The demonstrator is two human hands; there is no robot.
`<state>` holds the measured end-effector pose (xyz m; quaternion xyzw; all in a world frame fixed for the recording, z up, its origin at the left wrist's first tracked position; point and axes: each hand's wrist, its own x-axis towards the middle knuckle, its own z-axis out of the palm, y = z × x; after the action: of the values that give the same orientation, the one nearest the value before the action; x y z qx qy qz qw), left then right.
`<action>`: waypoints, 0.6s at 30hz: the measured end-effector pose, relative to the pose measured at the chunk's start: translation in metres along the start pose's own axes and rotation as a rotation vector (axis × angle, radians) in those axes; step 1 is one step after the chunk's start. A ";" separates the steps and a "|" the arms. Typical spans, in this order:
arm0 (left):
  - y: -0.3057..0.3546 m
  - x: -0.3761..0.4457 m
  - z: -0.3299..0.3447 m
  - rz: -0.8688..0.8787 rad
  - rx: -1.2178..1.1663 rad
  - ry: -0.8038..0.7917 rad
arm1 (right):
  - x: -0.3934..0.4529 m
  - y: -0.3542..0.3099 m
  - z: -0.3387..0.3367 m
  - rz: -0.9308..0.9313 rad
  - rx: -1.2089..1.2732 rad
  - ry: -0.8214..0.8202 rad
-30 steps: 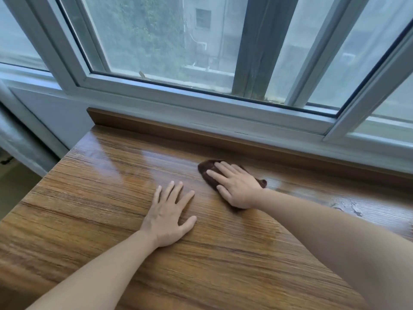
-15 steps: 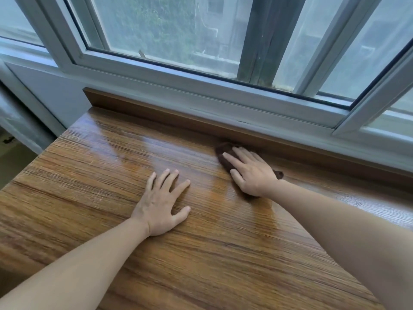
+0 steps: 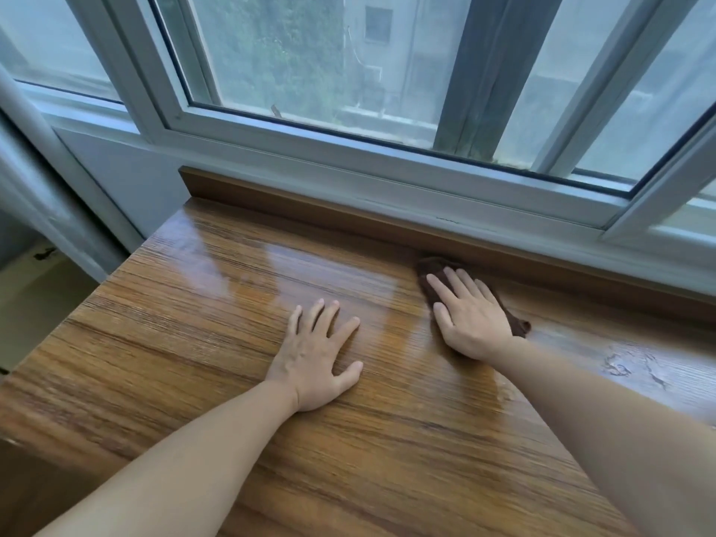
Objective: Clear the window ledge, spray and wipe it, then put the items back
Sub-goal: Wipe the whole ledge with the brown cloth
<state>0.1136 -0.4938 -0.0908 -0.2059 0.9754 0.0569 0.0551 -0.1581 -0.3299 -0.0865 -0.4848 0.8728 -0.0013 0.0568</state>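
Observation:
The wooden window ledge (image 3: 186, 343) fills the lower part of the head view, glossy and bare of items. My right hand (image 3: 470, 313) lies flat on a dark brown cloth (image 3: 432, 267), pressing it against the ledge close to the raised wooden strip at the back. Only the cloth's far edge and a corner by my wrist show; the hand hides the rest. My left hand (image 3: 315, 354) rests flat on the wood to the left, fingers spread, holding nothing.
A white-framed window (image 3: 348, 160) runs behind the ledge. The raised back strip (image 3: 310, 205) borders the ledge. Wet streaks (image 3: 631, 366) lie on the wood at the right. The ledge's left edge (image 3: 89, 300) drops to a floor below.
My right hand has slid the cloth away from me, from mid-ledge up to the back strip. My left hand has stayed planted on the wood.

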 end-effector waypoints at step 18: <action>-0.004 0.002 0.005 0.048 -0.067 0.043 | -0.097 -0.076 0.010 0.195 0.021 -0.003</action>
<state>0.1139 -0.4974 -0.0963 -0.1854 0.9785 0.0864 0.0257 -0.0420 -0.2870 -0.0826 -0.3969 0.9157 -0.0043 0.0631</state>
